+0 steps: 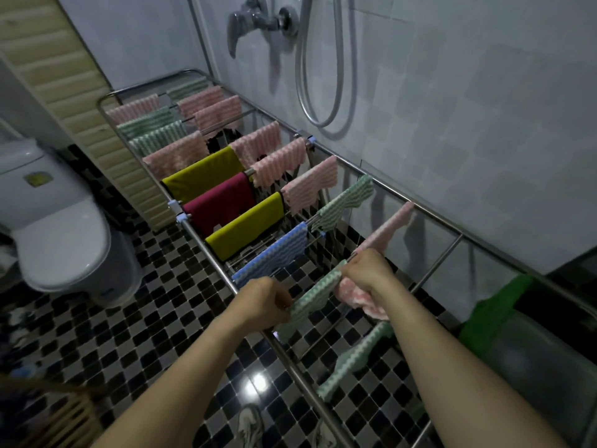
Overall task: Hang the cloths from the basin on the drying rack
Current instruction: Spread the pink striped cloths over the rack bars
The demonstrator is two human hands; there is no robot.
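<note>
A long steel drying rack [206, 253] runs from the far left to the near right, with several pink, green, yellow, maroon and blue cloths draped over its rungs. A green wavy-striped cloth [315, 295] lies over a near rung. My left hand [265, 302] pinches its left end and my right hand [368, 273] pinches its right end. A bunched pink cloth [361, 299] is tucked under my right hand and wrist. Another green cloth [355, 360] hangs on the rung nearest me. The basin is not clearly in view.
A white toilet [61, 227] stands at the left on the black-and-white checkered floor [155, 318]. A shower mixer [258, 24] and hose [323, 76] hang on the tiled wall behind the rack. A green bag [494, 312] sits at the right, a wicker edge [64, 412] bottom left.
</note>
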